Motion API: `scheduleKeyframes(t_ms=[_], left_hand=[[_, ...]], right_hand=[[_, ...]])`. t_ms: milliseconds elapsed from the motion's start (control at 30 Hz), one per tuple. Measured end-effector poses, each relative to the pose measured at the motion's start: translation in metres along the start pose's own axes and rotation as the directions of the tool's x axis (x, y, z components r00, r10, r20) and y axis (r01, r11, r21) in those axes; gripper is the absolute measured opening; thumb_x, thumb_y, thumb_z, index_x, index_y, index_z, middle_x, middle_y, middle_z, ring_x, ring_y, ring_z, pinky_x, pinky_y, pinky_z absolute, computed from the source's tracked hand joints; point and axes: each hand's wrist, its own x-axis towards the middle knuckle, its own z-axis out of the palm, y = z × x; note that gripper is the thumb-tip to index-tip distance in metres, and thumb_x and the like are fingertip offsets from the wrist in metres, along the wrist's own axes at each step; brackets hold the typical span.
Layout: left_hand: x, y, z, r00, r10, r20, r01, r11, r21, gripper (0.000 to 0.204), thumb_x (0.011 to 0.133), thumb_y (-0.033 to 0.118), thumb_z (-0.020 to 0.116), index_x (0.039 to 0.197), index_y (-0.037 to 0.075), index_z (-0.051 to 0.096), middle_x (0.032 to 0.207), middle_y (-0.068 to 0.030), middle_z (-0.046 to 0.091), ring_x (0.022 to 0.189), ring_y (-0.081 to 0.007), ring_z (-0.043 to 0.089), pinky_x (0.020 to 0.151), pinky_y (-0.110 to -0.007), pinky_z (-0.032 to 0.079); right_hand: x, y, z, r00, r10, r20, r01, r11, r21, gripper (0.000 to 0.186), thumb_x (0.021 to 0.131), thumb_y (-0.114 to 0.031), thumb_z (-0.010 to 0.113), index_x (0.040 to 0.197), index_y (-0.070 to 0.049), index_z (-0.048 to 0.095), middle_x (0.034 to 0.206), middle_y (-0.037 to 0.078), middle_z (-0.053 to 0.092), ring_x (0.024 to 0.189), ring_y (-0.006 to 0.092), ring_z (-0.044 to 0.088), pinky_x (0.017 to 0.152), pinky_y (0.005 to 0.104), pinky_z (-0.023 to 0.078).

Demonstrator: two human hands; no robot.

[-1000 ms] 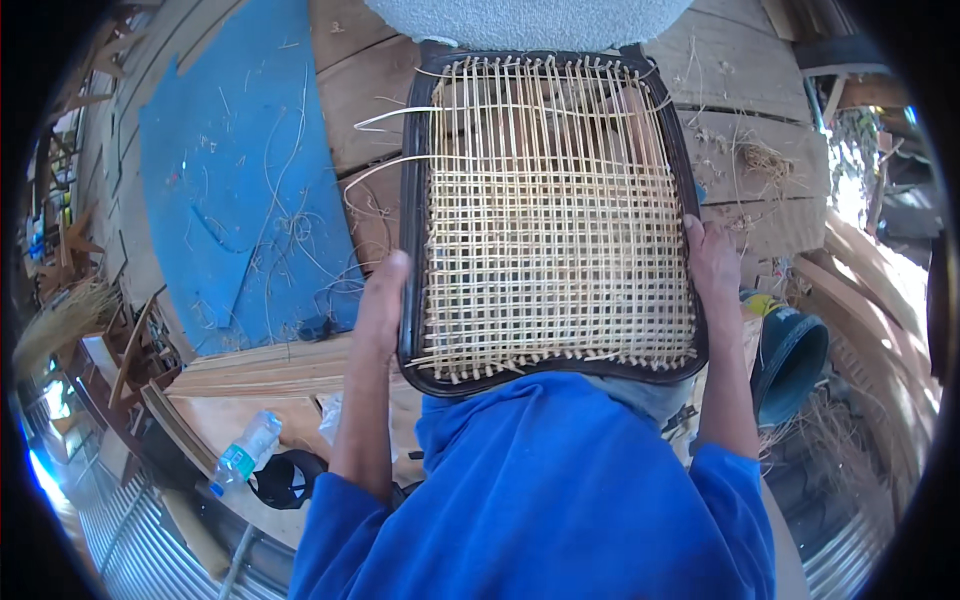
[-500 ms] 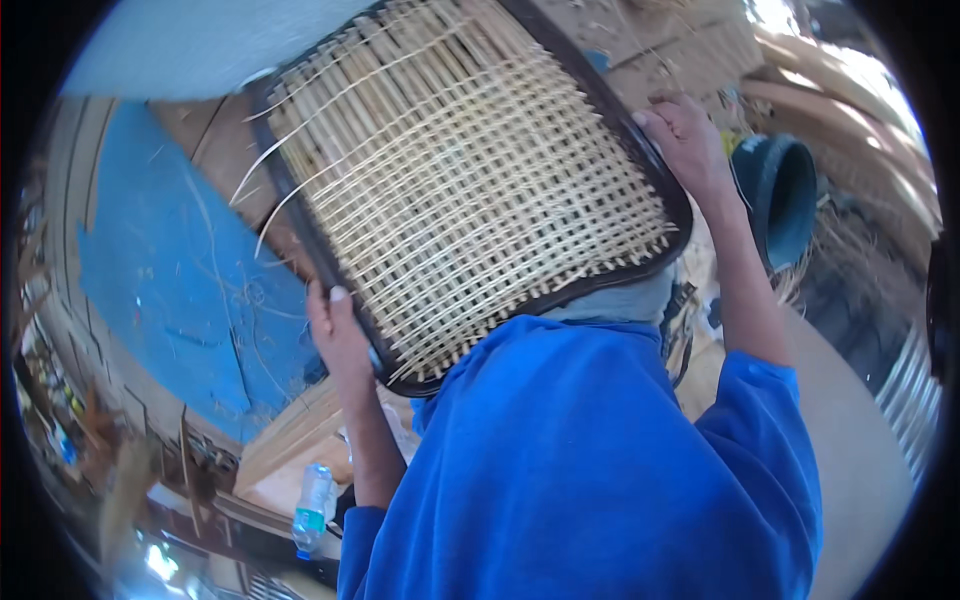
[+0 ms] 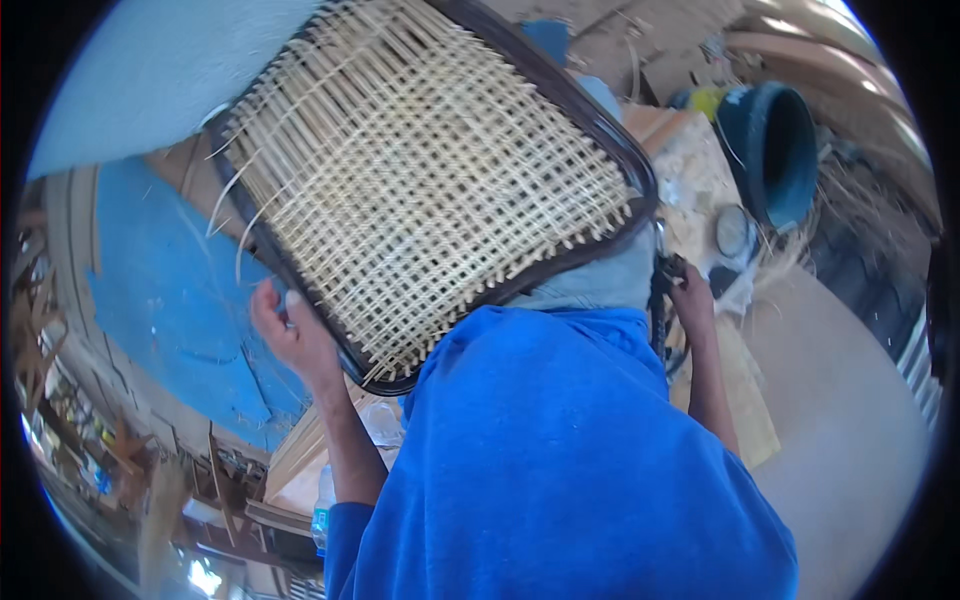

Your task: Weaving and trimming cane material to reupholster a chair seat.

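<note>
While near left fingers (image 3: 265, 302), blue sheet (image 3: 165, 290) partly behind cane panel (image 3: 430, 180).

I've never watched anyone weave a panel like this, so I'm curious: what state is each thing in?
Woven cane panel: unfinished, crisscrossed nearby, mostly one-way strands at the far end
Dark frame: filled with cane, slanted in view
Loose cane strands: sticking out past the frame's left side
Left hand: fingers loosely open, beside the frame
Right hand: fingers bent, grip unclear
Teal bucket: open-mouthed
Blue sheet: spread out
Plastic bottle: partly hidden
</note>
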Motion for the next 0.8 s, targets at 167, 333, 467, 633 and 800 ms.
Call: scheduleKeyframes(t_ms=[167, 333, 467, 633, 800], left_hand=[[0.071, 0.011, 0.005, 0.902, 0.430, 0.043, -0.416, 0.837, 0.355, 0.031, 0.079, 0.009, 0.057, 0.108, -0.002, 0.052, 0.104, -0.0172, 0.054, 0.098, -0.0323, 0.051, 0.090, -0.038, 0.037], [0.118, -0.001, 0.005, 0.959, 0.162, 0.231, -0.258, 0.835, 0.485, 0.042, 0.080, 0.023, 0.058, 0.112, -0.002, 0.050, 0.100, -0.0193, 0.058, 0.098, -0.0327, 0.054, 0.085, -0.038, 0.041], [0.127, -0.011, 0.008, 0.966, -0.010, 0.258, -0.091, 0.922, 0.377, 0.056, 0.079, 0.034, 0.057, 0.120, -0.001, 0.043, 0.101, -0.0228, 0.058, 0.096, -0.0346, 0.056, 0.081, -0.041, 0.044], [0.130, -0.006, 0.011, 0.964, 0.015, 0.264, -0.123, 0.909, 0.398, 0.062, 0.078, 0.036, 0.057, 0.123, -0.003, 0.039, 0.101, -0.0248, 0.057, 0.091, -0.0360, 0.058, 0.079, -0.041, 0.046], [0.132, -0.010, 0.011, 0.943, -0.143, 0.301, 0.014, 0.919, 0.393, 0.068, 0.077, 0.039, 0.057, 0.126, -0.003, 0.035, 0.104, -0.0265, 0.055, 0.095, -0.0358, 0.057, 0.082, -0.042, 0.045]], right_hand=[[-0.003, -0.002, 0.010, 0.986, -0.143, -0.080, 0.141, 0.989, -0.035, 0.039, 0.074, -0.011, 0.057, 0.112, -0.002, 0.052, 0.092, 0.015, 0.060, 0.083, 0.0268, 0.058, 0.077, 0.0348, 0.045], [-0.020, 0.006, -0.005, 0.991, -0.134, 0.025, 0.136, 0.984, -0.118, 0.037, 0.077, -0.011, 0.055, 0.110, 0.003, 0.051, 0.096, 0.016, 0.059, 0.087, 0.0242, 0.057, 0.077, 0.0322, 0.044], [-0.012, -0.003, -0.041, 0.988, -0.073, -0.136, 0.111, 0.946, 0.305, 0.035, 0.081, -0.010, 0.049, 0.113, 0.003, 0.045, 0.086, 0.010, 0.054, 0.076, 0.0171, 0.055, 0.069, 0.0262, 0.045], [0.048, -0.164, -0.093, 0.939, -0.268, -0.214, 0.339, 0.821, 0.460, 0.025, 0.084, -0.012, 0.047, 0.106, -0.001, 0.046, 0.068, -0.001, 0.045, 0.056, 0.0047, 0.041, 0.048, 0.0187, 0.032], [0.126, -0.332, -0.074, 0.891, -0.450, -0.050, 0.453, 0.885, 0.106, 0.021, 0.080, -0.024, 0.061, 0.077, -0.005, 0.052, 0.055, -0.004, 0.041, 0.046, 0.0035, 0.038, 0.041, 0.0201, 0.029]])
